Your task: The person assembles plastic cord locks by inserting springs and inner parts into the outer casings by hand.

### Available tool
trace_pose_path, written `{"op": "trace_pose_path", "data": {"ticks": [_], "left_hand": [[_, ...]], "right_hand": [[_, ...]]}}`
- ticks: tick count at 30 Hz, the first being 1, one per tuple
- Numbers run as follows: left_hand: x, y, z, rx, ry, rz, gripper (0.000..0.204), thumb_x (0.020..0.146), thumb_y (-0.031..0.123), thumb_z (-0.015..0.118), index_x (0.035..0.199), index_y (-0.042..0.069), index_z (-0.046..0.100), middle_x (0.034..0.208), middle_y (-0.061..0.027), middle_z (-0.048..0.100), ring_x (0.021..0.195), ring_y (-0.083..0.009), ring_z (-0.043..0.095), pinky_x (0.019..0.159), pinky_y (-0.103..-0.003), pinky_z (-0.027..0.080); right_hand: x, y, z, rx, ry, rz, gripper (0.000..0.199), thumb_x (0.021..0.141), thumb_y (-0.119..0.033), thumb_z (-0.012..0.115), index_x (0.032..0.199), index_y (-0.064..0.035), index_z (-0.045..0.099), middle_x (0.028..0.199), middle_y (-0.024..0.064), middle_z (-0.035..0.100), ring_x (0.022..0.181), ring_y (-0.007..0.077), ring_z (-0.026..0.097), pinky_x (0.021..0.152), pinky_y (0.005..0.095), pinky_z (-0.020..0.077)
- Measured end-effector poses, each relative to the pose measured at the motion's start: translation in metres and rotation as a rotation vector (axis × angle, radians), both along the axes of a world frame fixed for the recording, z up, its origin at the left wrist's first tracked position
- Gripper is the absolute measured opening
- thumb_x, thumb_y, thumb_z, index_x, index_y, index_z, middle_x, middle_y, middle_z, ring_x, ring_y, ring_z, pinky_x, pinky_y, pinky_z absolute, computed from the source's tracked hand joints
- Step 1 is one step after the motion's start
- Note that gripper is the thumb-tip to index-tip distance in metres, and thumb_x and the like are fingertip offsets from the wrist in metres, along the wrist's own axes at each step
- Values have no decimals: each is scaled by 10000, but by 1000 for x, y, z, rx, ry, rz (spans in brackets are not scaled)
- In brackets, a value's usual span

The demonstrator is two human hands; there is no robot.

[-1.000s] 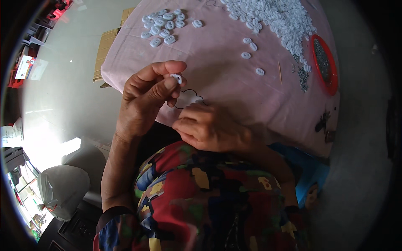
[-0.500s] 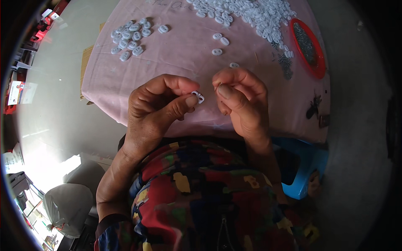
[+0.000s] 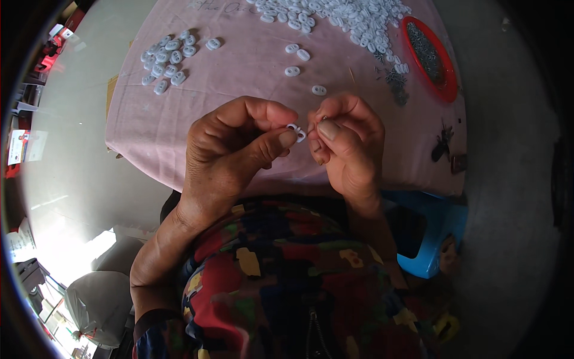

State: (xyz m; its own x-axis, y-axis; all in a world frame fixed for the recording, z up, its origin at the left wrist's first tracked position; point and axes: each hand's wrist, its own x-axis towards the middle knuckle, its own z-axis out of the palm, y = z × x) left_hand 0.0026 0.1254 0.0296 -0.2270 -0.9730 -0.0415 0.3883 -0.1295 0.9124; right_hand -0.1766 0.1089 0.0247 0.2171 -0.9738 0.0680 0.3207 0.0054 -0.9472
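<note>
My left hand (image 3: pixel 230 149) pinches a small white plastic piece (image 3: pixel 297 133) between thumb and forefinger; holes and open loops show at its end. Close to its right, my right hand (image 3: pixel 351 143) is closed, thumb against forefinger, with a tiny brass-coloured metal bit (image 3: pixel 324 118) just showing at the tips. The two hands are slightly apart over the near part of the table. Beyond them lies a single white oval piece (image 3: pixel 319 90) with two holes, and a few more like it (image 3: pixel 292 71) are farther off.
A pink cloth (image 3: pixel 239 78) covers the table. White ovals form a small heap (image 3: pixel 161 60) at left and a large pile (image 3: pixel 365 27) at the back. At right are a red dish (image 3: pixel 449 90) of small metal pieces, spilled metal bits (image 3: pixel 396 84), dark keys (image 3: pixel 441 146) and a blue stool (image 3: pixel 451 230).
My left hand has moved a little to the right with the white piece, nearer my right hand. The table and its contents appear shifted slightly left in view.
</note>
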Motion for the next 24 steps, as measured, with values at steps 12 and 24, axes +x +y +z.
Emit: {"op": "trace_pose_path", "data": {"ticks": [12, 24], "left_hand": [[-5, 0, -1, 16, 12, 27, 170, 852, -27, 650, 1018, -6, 620, 886, -48, 681, 783, -67, 608, 673, -191, 470], [-3, 2, 5, -2, 11, 94, 131, 849, -22, 656, 968, -18, 604, 835, -53, 671, 736, -65, 600, 644, -190, 461]], "right_hand": [[10, 5, -1, 187, -76, -56, 171, 845, -155, 673, 957, -27, 655, 823, 23, 639, 636, 39, 482, 548, 192, 353], [13, 7, -4, 203, -129, -33, 160, 850, -159, 667, 949, -33, 671, 796, 13, 636, 612, 36, 457, 522, 190, 322]]}}
